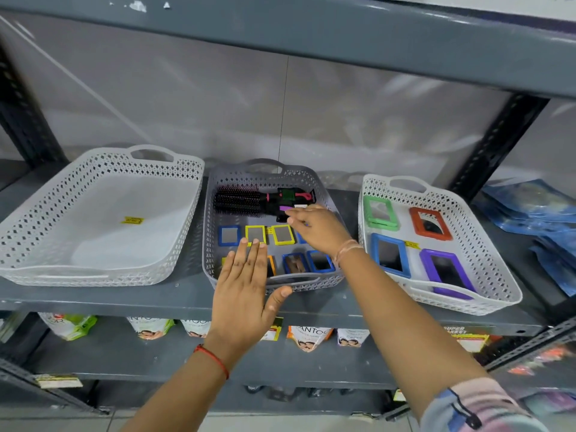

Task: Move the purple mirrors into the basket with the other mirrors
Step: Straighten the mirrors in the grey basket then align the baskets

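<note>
Right hand point(318, 227) fingers pinch purple mirror point(285, 208) beside hairbrush point(240, 201) in grey basket point(208, 244); left hand point(241, 288) open, empty. Lift clear, carry to white basket point(498, 275).

An empty white basket point(93, 213) (one yellow sticker point(132, 220) inside) sits left on the grey shelf point(124, 299), blue packets point(536, 210) far right, pouches point(308, 336) below.

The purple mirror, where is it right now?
The purple-framed rectangular mirror lies in the white plastic basket on the right of the shelf, at its front right corner, just right of the blue-framed mirror.
</note>
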`<move>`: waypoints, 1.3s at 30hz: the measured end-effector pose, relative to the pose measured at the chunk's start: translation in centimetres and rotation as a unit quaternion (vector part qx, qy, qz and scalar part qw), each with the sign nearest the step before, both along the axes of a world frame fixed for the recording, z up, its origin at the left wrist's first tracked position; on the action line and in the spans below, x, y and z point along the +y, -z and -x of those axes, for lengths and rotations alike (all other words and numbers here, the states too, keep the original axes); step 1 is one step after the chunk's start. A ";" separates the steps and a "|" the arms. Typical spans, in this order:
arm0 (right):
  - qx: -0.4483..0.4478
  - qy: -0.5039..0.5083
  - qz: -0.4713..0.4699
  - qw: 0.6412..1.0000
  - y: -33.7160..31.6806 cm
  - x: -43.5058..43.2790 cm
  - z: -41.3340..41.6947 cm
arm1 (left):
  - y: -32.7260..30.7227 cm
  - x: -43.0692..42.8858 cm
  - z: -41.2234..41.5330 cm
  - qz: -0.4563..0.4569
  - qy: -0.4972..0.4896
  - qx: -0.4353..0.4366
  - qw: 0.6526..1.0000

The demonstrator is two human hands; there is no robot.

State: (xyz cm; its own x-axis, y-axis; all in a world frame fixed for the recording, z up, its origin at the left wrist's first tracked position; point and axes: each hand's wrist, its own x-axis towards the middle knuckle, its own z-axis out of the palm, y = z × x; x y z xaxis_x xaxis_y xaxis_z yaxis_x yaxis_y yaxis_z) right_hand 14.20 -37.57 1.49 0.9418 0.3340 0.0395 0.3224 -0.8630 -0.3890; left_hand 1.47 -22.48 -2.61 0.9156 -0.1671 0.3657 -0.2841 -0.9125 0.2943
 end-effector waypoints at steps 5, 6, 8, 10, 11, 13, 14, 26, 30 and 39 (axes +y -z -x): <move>-0.020 0.018 -0.067 0.997 0.5 -1.6 5.6 | 0.0 0.6 0.4 0.011 -0.003 -0.009 1.000; -0.024 0.019 -0.042 0.999 0.7 -2.0 6.5 | 0.0 0.6 0.4 0.010 -0.013 -0.011 1.000; -0.017 0.017 0.031 0.999 1.2 -2.7 8.0 | 0.1 0.6 0.6 0.008 -0.019 -0.012 1.000; -0.006 0.013 0.101 0.995 1.8 -2.9 8.9 | 0.3 0.6 0.5 0.001 -0.022 -0.006 1.000; -0.008 0.013 0.125 0.992 2.1 -2.8 9.3 | 0.4 0.7 0.5 -0.003 -0.022 -0.005 1.000; -0.014 0.018 0.140 0.990 2.4 -2.5 9.9 | 0.5 1.0 0.4 -0.006 -0.023 -0.007 1.000; -0.015 0.019 0.135 0.991 2.6 -2.2 10.1 | 0.6 1.3 0.2 -0.006 -0.023 -0.005 1.000; -0.007 -0.001 0.087 0.996 2.9 -0.8 11.0 | 0.2 3.9 -0.2 -0.031 0.012 0.013 0.999; -0.014 -0.008 0.091 0.996 2.9 -1.0 10.8 | 0.2 3.7 -0.2 -0.038 0.007 0.022 0.999; -0.013 -0.020 0.098 0.995 2.7 -1.4 10.6 | 0.3 3.4 -0.3 -0.048 -0.002 0.033 0.998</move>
